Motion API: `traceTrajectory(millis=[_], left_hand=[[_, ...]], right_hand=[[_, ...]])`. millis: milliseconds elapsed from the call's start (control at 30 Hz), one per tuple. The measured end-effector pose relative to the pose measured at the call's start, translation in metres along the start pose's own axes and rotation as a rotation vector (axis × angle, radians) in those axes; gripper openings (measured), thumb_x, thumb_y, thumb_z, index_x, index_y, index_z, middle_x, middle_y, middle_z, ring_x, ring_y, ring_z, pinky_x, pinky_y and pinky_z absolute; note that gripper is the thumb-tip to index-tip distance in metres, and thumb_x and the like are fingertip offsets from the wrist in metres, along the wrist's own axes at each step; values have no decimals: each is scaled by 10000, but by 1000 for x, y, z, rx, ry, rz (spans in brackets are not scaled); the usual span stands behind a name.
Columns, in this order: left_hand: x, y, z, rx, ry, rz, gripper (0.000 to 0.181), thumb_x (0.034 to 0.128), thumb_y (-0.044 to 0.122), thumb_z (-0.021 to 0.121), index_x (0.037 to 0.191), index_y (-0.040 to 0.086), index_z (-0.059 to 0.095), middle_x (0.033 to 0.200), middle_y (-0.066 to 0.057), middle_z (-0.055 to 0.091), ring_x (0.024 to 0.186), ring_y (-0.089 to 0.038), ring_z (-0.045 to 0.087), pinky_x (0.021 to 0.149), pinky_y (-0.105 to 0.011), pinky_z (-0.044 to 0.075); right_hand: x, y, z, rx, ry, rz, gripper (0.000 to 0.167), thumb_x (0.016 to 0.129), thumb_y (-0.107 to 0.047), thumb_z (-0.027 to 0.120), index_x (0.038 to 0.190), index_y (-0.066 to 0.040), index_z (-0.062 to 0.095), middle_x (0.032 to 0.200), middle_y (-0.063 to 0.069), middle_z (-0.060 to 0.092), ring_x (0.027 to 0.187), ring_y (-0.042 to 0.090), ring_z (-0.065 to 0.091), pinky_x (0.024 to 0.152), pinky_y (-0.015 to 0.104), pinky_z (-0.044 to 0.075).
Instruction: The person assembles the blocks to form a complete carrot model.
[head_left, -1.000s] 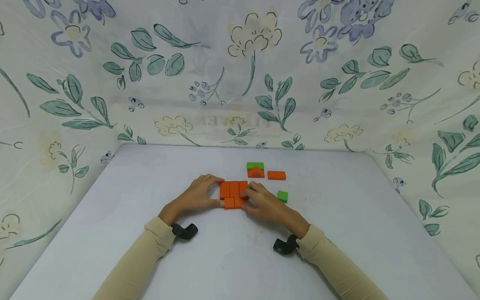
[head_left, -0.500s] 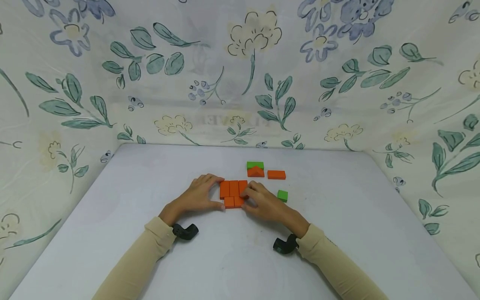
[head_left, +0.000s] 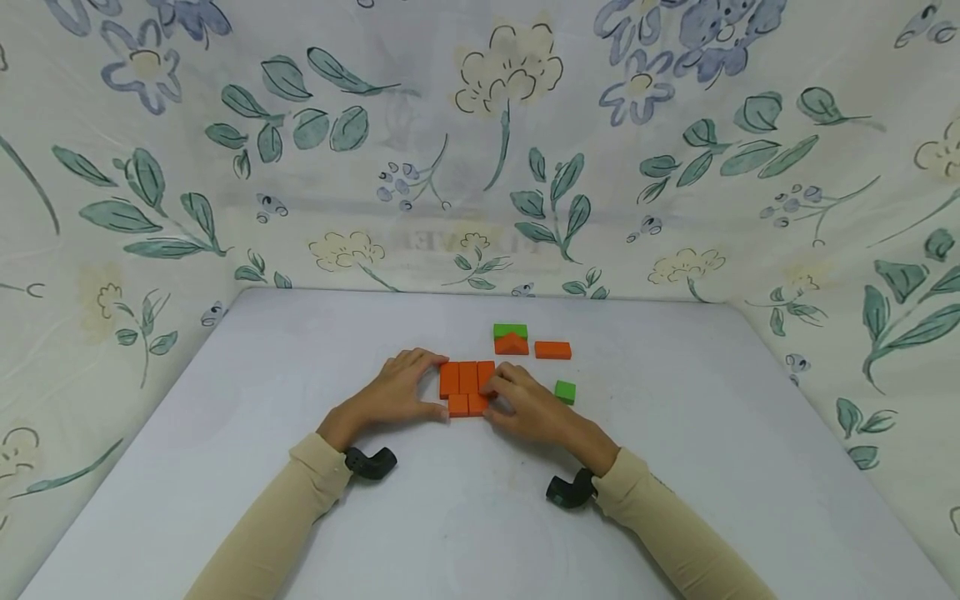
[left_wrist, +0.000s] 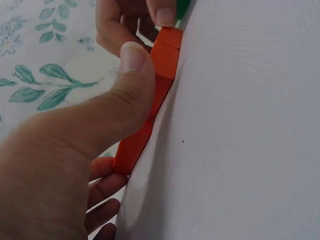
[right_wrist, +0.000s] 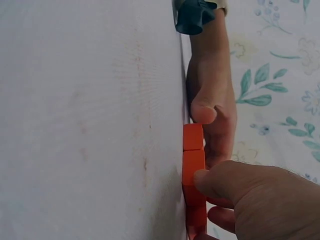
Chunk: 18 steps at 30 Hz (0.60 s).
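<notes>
Several orange wooden blocks [head_left: 468,377] lie side by side on the white table, three longer ones behind and two shorter ones in front. My left hand [head_left: 397,390] spans their left side. Its fingertips touch the far left corner, and its thumb [left_wrist: 132,75] lies close by the front left block [right_wrist: 193,136]. At the right side my right hand [head_left: 528,404] has its fingers curled and pinches the front right orange block [right_wrist: 193,167], thumb on the near face. The right hand's fingers partly cover the right-hand blocks in the head view.
Behind the group stand an orange triangular block [head_left: 512,345], a green block [head_left: 511,330] behind it and an orange rectangular block [head_left: 552,350]. A green cube [head_left: 566,392] sits beyond my right hand. Flowered cloth [head_left: 480,167] hangs along the table's far edge.
The left thumb has slipped slightly toward me from the front left block's side. The right hand and the blocks stay almost still.
</notes>
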<state>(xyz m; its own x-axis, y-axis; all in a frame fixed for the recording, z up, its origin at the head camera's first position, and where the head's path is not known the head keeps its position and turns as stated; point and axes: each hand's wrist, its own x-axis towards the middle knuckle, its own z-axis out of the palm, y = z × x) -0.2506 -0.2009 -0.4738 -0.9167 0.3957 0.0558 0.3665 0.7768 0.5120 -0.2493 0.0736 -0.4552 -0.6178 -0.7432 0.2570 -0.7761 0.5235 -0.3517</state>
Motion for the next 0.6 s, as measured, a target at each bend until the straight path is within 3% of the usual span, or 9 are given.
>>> traceTrajectory(millis=[200, 400, 467, 600], left_hand=[[3, -2, -4, -73, 9, 13, 779, 840, 501, 746, 1477, 150, 466, 1460, -67, 512, 1387, -307, 413, 1164, -573, 305], [5, -5, -6, -139, 15, 41, 637, 902, 395, 713, 1444, 125, 514, 1427, -80, 549, 1377, -301, 440, 1168, -542, 336], [4, -6, -7, -154, 28, 45, 610, 906, 365, 718, 1431, 119, 530, 1413, -82, 560, 1372, -305, 445, 1168, -545, 333], [1, -9, -6, -170, 31, 41, 599, 907, 361, 723, 1423, 121, 539, 1405, -79, 569, 1365, -307, 454, 1161, -552, 340]], right_hand=[[0, 4, -18, 16, 19, 1, 245, 919, -202, 733, 1122, -77, 678, 1096, 56, 574, 1028, 192, 531, 879, 303, 534], [-2, 34, -60, 13, 131, 119, 226, 943, -144, 686, 1134, -23, 679, 1088, 100, 642, 1031, 258, 601, 894, 414, 570], [-3, 52, -71, -12, 103, 189, 229, 959, -139, 659, 1146, -7, 673, 1089, 126, 644, 1028, 275, 595, 902, 439, 562], [-8, 90, -80, -28, -35, 366, 277, 985, -137, 616, 1219, 11, 642, 1162, 158, 621, 1082, 303, 581, 960, 467, 532]])
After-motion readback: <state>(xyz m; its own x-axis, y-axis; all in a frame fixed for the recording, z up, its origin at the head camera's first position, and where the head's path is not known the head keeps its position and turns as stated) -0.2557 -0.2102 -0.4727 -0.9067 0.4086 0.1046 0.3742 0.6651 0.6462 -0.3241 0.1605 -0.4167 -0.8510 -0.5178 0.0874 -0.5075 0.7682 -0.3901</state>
